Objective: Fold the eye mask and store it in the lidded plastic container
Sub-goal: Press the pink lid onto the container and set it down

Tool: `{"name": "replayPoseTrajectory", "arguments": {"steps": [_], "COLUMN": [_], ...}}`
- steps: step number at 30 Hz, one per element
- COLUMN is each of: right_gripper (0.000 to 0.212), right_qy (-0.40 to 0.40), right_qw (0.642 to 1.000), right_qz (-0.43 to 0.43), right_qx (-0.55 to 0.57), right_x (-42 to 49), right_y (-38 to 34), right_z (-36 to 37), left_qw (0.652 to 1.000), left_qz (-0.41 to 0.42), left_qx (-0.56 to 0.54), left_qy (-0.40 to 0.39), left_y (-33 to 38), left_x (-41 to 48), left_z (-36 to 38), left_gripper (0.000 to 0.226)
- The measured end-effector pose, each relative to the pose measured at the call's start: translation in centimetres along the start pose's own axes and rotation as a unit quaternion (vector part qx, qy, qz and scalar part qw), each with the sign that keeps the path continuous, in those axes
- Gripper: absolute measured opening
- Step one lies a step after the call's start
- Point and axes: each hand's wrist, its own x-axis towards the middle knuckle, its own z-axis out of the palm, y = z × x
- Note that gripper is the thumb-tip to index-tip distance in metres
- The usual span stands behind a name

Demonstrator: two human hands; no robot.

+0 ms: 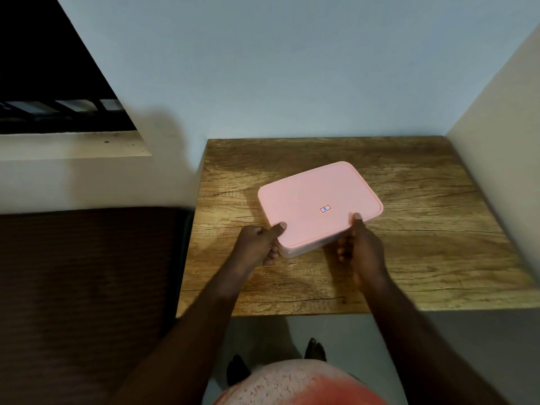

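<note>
At the wooden table point(432, 244), we are clutching the container point(295, 253) between left grip point(258, 244) and right grip point(361, 248); lid point(309, 197) on, eye mask unseen. Likely sealing; next, pressing edges down.

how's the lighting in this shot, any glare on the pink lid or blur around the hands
Head view: dim, warm light, no harsh glare on the pink lid; head view: a soft shadow falls left of it on the table; head view: the left hand and right hand look fairly sharp, the forearms nearer the camera softer, and the wide lens splays the walls.
</note>
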Motion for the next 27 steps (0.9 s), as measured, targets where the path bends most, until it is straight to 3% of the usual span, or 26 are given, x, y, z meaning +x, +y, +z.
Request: {"name": "replayPoseTrajectory", "arguments": {"steps": [4, 8, 22, 27], "right_gripper": [0.047, 0.046, 0.04, 0.035], "right_qy": [-0.11, -0.167, -0.175, -0.23], "right_qw": [0.994, 0.984, 0.983, 0.969], "right_qz": [0.014, 0.024, 0.036, 0.036], "right_qx": [-0.018, -0.064, -0.038, -0.087], "right_x": [-4.1, -5.6, -6.2, -4.6], "right_y": [0.9, 0.4, 0.8, 0.3], "right_z": [2.5, 3.2, 3.8, 2.7], "left_qw": [1.0, 1.0, 0.997, 0.998], "left_qz": [-0.004, -0.003, 0.049, 0.022], "left_qx": [-0.012, -0.022, -0.046, -0.048], "left_qy": [0.003, -0.002, 0.023, 0.022], "left_y": [-0.3, -0.5, -1.2, -1.8], "left_x": [-0.4, -1.3, -1.8, -2.0], "left_z": [0.4, 0.9, 1.8, 2.0], "left_gripper": [0.042, 0.04, 0.038, 0.04]}}
